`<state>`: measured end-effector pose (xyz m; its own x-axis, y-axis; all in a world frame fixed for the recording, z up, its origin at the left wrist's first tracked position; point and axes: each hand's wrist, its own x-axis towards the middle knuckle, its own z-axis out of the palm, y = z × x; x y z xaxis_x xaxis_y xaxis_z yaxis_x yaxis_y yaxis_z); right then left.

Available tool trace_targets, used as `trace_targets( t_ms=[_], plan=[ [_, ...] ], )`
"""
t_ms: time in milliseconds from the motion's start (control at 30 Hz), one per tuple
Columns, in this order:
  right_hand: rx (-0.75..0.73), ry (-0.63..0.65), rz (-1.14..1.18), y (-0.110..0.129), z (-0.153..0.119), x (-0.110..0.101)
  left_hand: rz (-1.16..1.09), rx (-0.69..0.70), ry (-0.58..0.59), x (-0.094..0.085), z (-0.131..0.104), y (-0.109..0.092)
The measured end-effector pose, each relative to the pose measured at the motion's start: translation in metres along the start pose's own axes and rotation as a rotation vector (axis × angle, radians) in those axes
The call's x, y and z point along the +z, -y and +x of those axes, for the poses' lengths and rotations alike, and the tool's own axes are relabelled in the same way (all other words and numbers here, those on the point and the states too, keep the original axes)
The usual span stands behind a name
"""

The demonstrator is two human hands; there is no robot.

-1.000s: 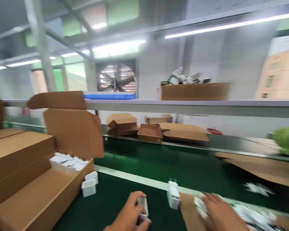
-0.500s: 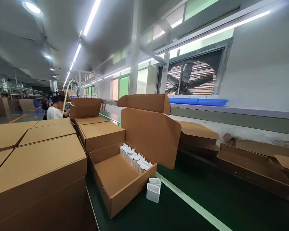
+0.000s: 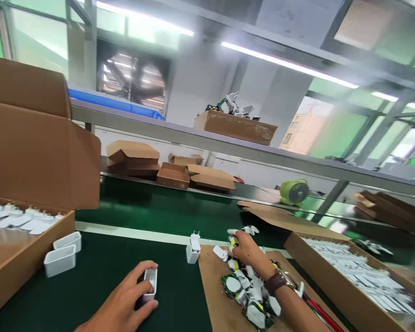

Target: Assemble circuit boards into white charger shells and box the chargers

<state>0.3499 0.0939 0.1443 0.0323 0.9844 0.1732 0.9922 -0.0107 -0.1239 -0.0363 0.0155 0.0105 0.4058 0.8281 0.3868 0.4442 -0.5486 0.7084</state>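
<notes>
My left hand is closed around a small white open-topped box on the dark green surface. My right hand, with a watch on its wrist, pinches a small white piece with yellow on it at the top of a pile of white and green parts. The pile lies on a flat cardboard sheet. Between my hands a filled white box stands upright with a pronged plug on top. Two more empty white boxes sit at the left.
An open carton with white items stands at the left, another carton full of white items at the right. Behind are cardboard boxes, a yellow-green fan and a shelf holding a carton of parts.
The view has swung right, bringing the parts pile and the right carton into sight. Both my hands have come into view, the left on a white box, the right at the pile.
</notes>
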Motion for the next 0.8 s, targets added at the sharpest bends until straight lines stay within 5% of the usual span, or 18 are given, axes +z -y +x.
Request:
trace_targets(
  t_ms=[133, 233, 333, 433, 567, 700, 800],
  plan=[
    [0.005, -0.026, 0.224, 0.006, -0.011, -0.026, 0.036, 0.003, -0.056, 0.007, -0.007, 0.006],
    [-0.156, 0.119, 0.430, 0.031, -0.047, -0.034, 0.081, 0.020, -0.071, 0.007, -0.006, 0.008],
    [-0.404, 0.291, 0.572, 0.069, -0.086, -0.011, 0.116, 0.000, -0.100, 0.003, -0.003, 0.009],
    [-0.585, 0.179, 0.518, 0.109, -0.104, 0.025, 0.140, -0.023, -0.149, -0.003, -0.002, 0.012],
    [-0.612, 0.115, 0.550, 0.132, -0.096, 0.036, 0.153, -0.068, -0.134, -0.011, -0.001, 0.011],
    [-0.709, 0.318, 0.445, 0.123, -0.079, 0.034, 0.126, -0.066, -0.112, -0.016, 0.003, 0.007],
    [-0.798, 0.356, 0.363, 0.123, -0.069, 0.057, 0.143, -0.013, -0.100, -0.019, 0.000, 0.010]
  ],
)
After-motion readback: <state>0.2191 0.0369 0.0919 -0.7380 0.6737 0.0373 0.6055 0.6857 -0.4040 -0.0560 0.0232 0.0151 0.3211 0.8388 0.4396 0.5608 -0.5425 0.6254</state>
